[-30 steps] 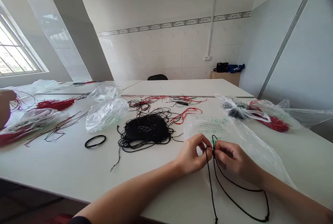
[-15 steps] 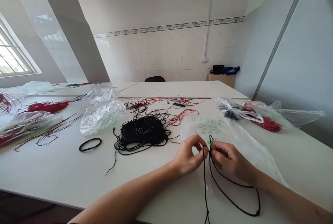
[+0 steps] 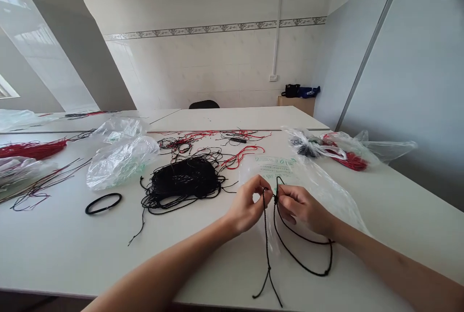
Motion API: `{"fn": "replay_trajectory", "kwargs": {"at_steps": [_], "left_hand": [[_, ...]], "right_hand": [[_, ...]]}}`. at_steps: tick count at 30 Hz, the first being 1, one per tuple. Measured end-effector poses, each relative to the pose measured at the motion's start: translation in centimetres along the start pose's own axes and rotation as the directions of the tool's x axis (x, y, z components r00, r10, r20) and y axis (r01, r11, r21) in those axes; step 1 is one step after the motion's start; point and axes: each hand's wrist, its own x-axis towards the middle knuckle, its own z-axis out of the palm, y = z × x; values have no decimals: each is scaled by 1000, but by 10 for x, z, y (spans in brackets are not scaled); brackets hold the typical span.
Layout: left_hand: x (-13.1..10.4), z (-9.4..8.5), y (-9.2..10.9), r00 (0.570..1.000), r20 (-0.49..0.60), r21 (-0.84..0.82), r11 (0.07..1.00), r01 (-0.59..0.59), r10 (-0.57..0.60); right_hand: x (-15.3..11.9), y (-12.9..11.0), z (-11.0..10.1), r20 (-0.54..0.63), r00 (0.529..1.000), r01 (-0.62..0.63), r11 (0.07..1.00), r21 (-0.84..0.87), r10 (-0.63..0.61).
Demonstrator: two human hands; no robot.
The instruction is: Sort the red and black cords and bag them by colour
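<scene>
A knotted black cord (image 3: 300,267) hangs between my two hands above the white table. My left hand (image 3: 250,203) pinches one strand between thumb and fingertips, and its split end dangles down toward the table edge. Close beside it, my right hand (image 3: 302,208) grips the cord at a knot, with a small loop sticking up above the fingers. A larger loop droops below the right hand, with a knot at its lower right. To the left of my hands lies a tangled bundle of black cords (image 3: 184,179).
A clear plastic bag (image 3: 326,196) lies flat under and beyond my hands. Farther right sits a bag with red cords (image 3: 350,160). At the left are a black ring (image 3: 104,204), a crumpled plastic bag (image 3: 123,162) and red cords (image 3: 34,149). Loose red and black strands lie behind the bundle.
The camera view has turned a little to the right, so everything sits farther left. My hands are slightly farther apart, and the forked end of the cord now shows fully.
</scene>
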Motion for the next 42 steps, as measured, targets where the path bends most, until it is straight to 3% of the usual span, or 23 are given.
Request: {"fn": "replay_trajectory", "kwargs": {"at_steps": [9,18,24,30,34,38,42], "left_hand": [[1,-1,-1,992,105,-35,997,71,-67],[1,1,1,994,93,25,998,49,-51],[4,2,-4,997,76,166,986,-13,0],[6,3,3,991,62,186,974,-127,117],[5,3,3,992,13,139,982,-126,126],[6,-1,-6,996,-76,56,998,-42,47],[7,-1,-12,995,-93,-2,999,35,-35]], "right_hand": [[3,0,-9,11,999,-41,958,283,40],[3,-5,-8,25,999,-46,961,273,41],[5,5,-9,70,995,-81,974,211,68],[6,1,-16,125,991,-74,958,277,41],[5,-8,-20,161,986,-103,922,372,45],[7,-8,-22,23,998,-60,908,415,56],[8,-6,-20,-107,992,-34,967,251,62]]}}
